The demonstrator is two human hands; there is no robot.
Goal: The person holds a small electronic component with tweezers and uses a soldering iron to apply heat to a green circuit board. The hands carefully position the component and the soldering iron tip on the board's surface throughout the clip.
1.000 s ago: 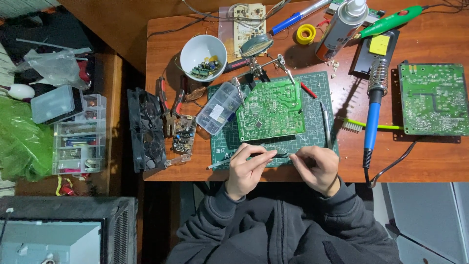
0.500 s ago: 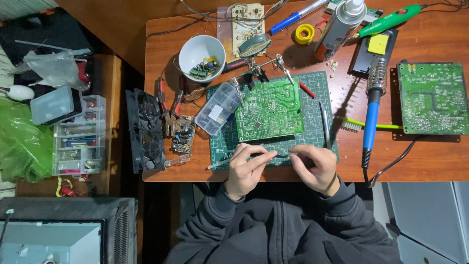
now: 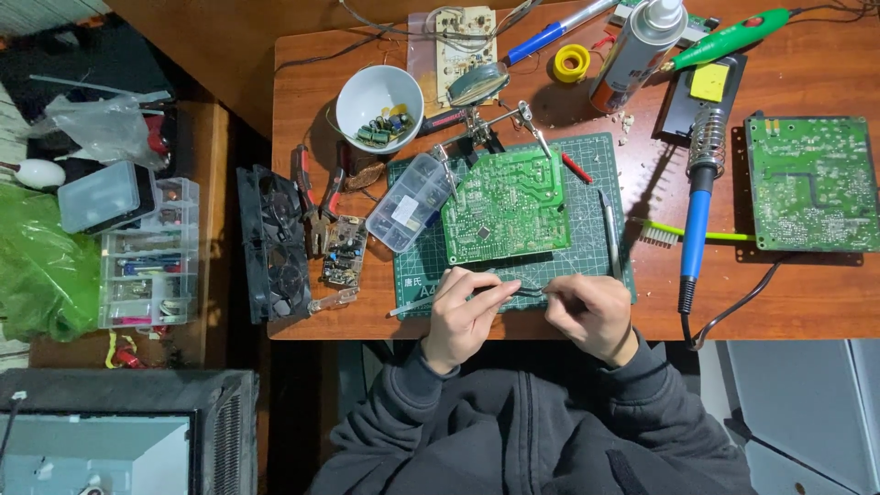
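Single head view, looking straight down from well above the desk [image 3: 321,82], person's torso at 6 o'clock. Far enough to take in the whole wooden top, plus floor clutter at 9 o'clock and a grey cabinet at 4 o'clock. Green cutting mat [image 3: 596,266] sits just below centre. No second view, so nothing shared.

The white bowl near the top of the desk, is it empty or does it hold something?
Not empty. The white bowl stands upright, and a small heap of electronic parts, green and dark, lies at its bottom; most of the inside is bare.
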